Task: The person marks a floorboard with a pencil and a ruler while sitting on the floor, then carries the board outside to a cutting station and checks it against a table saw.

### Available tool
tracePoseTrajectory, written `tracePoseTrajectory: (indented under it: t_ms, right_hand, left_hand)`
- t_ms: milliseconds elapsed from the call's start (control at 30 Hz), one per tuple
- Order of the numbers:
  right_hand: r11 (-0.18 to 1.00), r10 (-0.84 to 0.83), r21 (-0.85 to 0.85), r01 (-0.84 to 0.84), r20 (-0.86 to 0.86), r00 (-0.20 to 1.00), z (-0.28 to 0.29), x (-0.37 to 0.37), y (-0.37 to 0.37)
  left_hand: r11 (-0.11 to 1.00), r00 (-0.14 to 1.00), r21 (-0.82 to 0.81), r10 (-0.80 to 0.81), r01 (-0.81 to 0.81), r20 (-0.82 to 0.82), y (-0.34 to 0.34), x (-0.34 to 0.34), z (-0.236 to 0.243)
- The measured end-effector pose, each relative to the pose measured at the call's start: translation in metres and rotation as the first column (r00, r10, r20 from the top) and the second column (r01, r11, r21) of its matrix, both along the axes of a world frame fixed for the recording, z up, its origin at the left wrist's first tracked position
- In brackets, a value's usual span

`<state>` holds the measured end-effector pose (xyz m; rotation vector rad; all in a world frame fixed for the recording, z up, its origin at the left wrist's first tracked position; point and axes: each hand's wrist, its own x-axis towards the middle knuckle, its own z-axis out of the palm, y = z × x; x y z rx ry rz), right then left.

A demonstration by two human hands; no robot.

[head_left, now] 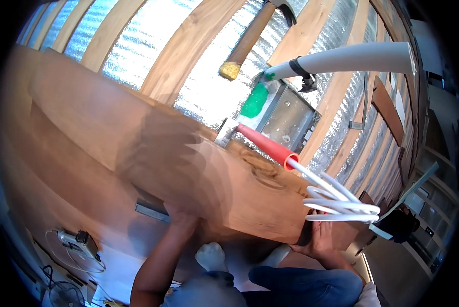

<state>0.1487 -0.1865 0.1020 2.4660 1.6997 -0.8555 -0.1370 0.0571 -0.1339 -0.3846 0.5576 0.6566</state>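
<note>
My left hand is at the lower edge of a long wooden board, beside a short metal bar; its fingertips are hidden. My right hand is at the board's right end, fingers curled on something partly hidden, with a bit of red at the fingertips. White cable coils hang over that hand, running from a red tapered sleeve. Above lie a metal box with a green patch, a white pipe with a black clamp, and a hammer.
Wooden battens alternate with silver foil across the top. Loose brown panel pieces sit at right, near a dark object. A small wired device and a fan are at lower left. My socked feet are below the board.
</note>
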Motion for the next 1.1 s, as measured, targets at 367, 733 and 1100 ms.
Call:
tracePoseTrajectory:
  t_ms: [367, 733, 1100]
  right_hand:
    - [0.979, -0.122, -0.172, 0.110, -0.064, 0.990, 0.002, 0.005, 0.010]
    - [0.978, -0.147, -0.159, 0.134, -0.078, 0.986, -0.007, 0.009, 0.011]
    - [0.995, -0.068, -0.080, 0.060, -0.097, 0.993, -0.002, 0.006, 0.001]
  left_hand:
    - [0.410, 0.473, 0.433, 0.004, 0.803, -0.881, 0.025, 0.024, 0.050]
    - [0.003, 0.192, 0.208, 0.371, 0.978, -0.908, 0.024, 0.020, 0.050]
    - [0.120, 0.271, 0.316, 0.290, 0.941, -0.918, 0.029, 0.025, 0.057]
